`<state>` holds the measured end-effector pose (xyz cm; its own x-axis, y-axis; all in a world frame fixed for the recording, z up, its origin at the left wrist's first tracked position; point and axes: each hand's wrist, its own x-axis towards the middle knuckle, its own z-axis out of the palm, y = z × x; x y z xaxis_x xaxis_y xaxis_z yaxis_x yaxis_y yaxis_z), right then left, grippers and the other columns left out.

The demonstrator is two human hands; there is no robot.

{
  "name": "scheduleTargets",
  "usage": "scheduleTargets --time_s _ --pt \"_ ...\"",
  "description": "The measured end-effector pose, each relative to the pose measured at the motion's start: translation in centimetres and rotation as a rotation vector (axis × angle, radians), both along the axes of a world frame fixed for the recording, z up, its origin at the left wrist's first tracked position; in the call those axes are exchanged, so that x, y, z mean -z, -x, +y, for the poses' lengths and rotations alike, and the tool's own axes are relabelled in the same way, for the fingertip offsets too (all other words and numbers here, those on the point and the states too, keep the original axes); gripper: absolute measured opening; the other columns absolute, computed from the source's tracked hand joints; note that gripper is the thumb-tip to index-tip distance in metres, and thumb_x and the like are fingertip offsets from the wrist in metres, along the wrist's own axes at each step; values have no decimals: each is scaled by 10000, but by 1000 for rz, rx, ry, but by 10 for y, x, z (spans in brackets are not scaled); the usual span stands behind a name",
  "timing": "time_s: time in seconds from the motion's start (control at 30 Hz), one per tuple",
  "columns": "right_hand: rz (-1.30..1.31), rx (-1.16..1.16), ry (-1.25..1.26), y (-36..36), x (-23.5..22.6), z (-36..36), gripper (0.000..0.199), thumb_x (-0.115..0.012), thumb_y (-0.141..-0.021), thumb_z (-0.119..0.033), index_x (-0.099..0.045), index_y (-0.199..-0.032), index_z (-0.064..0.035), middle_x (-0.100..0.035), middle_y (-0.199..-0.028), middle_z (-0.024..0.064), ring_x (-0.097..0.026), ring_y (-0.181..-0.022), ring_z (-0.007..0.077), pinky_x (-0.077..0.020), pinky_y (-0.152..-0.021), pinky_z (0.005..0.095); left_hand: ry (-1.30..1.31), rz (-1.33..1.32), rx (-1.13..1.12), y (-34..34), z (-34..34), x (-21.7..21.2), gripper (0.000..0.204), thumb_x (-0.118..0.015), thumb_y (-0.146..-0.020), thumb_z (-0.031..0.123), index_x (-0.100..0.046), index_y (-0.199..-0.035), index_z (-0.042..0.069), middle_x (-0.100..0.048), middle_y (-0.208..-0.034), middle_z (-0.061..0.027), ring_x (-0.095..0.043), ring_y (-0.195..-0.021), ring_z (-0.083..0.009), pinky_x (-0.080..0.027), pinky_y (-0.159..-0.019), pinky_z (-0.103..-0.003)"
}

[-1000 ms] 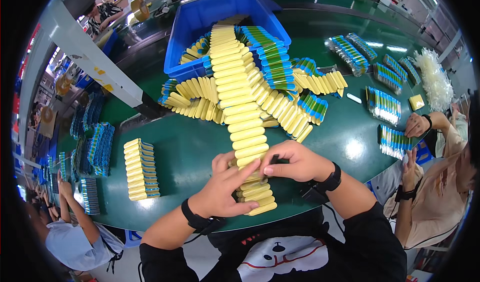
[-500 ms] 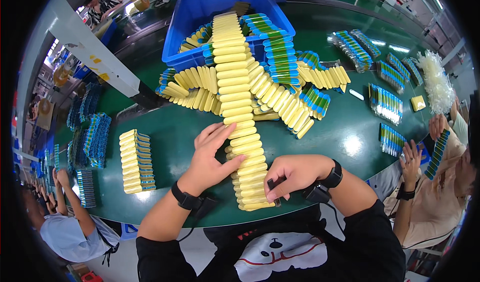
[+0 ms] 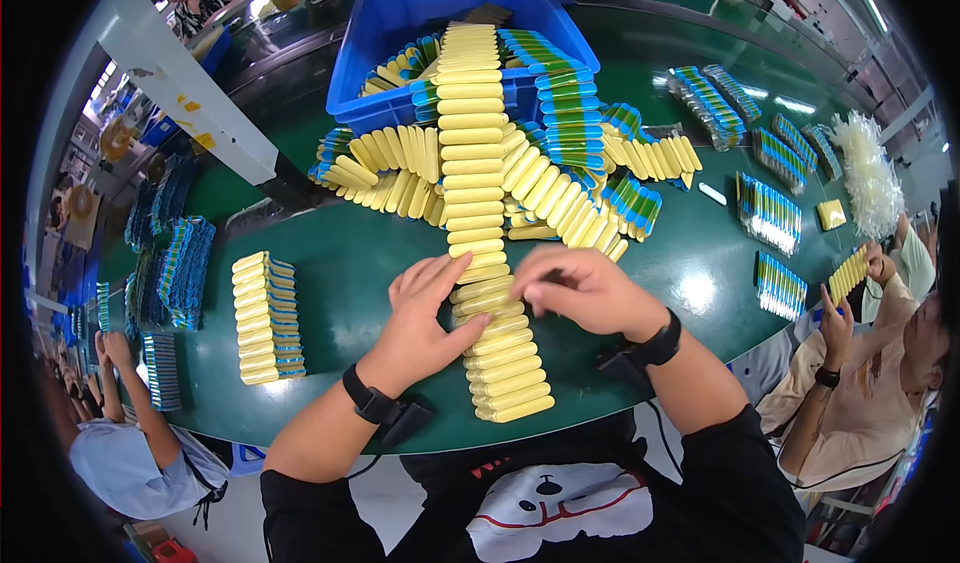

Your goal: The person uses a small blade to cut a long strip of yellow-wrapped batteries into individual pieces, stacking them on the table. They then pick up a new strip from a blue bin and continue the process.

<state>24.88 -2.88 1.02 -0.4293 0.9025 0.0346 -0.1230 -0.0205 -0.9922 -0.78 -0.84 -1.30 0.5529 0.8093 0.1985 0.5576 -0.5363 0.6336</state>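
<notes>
A long row of flat yellow packs (image 3: 478, 193) runs from the blue crate (image 3: 400, 23) down the green table (image 3: 340, 263) toward me. My left hand (image 3: 418, 318) lies flat against the row's left side, fingers spread. My right hand (image 3: 580, 288) rests on the row from the right, fingers curled over the packs. Both hands sit about a third of the way up from the row's near end (image 3: 510, 388). Whether either hand grips a pack is unclear.
More yellow and blue-green packs fan out left (image 3: 385, 168) and right (image 3: 600, 178) of the row. A short stack (image 3: 265, 318) stands at the left. Other people work at the right (image 3: 865, 363) and lower left (image 3: 130, 433). A pile of white ties (image 3: 865, 178) lies far right.
My right hand has moved up from the row's near end to join the left hand on the packs. The view has shifted closer to the table.
</notes>
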Motion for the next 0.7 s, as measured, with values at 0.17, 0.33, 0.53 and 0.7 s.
scheduleTargets --time_s 0.17,0.33,0.53,0.7 --pt "-311 120 -460 23 12 9 159 -697 -925 -102 -732 -1078 -73 -557 -1003 56 -573 -893 174 -487 -766 303 -32 -22 -6 0 -1 0 746 -811 -774 244 -514 -1434 61 -562 -1376 -147 -483 -1310 -322 -309 -1117 -437" --pt "-466 116 -518 26 13 9 159 -694 -918 -97 -727 -1073 -83 -554 -1015 83 -584 -915 232 -488 -806 314 -41 -43 -21 -1 -1 1 761 -821 -762 233 -511 -1436 58 -564 -1375 -143 -486 -1295 -325 -328 -1110 -440" --pt "-471 171 -500 9 11 6 155 -670 -925 -70 -710 -1075 -66 -573 -981 87 -596 -900 242 -497 -778 325 -29 -43 -17 -1 0 0 793 -830 -753 245 -498 -1449 56 -561 -1382 -144 -483 -1283 -329 -332 -1111 -443" --pt "-426 188 -412 6 8 4 145 -671 -926 -69 -717 -1062 -59 -577 -961 74 -593 -904 221 -495 -784 320 -16 -28 -18 0 0 -3 810 -828 -756 248 -482 -1460 48 -556 -1390 -147 -467 -1299 -333 -321 -1121 -440"
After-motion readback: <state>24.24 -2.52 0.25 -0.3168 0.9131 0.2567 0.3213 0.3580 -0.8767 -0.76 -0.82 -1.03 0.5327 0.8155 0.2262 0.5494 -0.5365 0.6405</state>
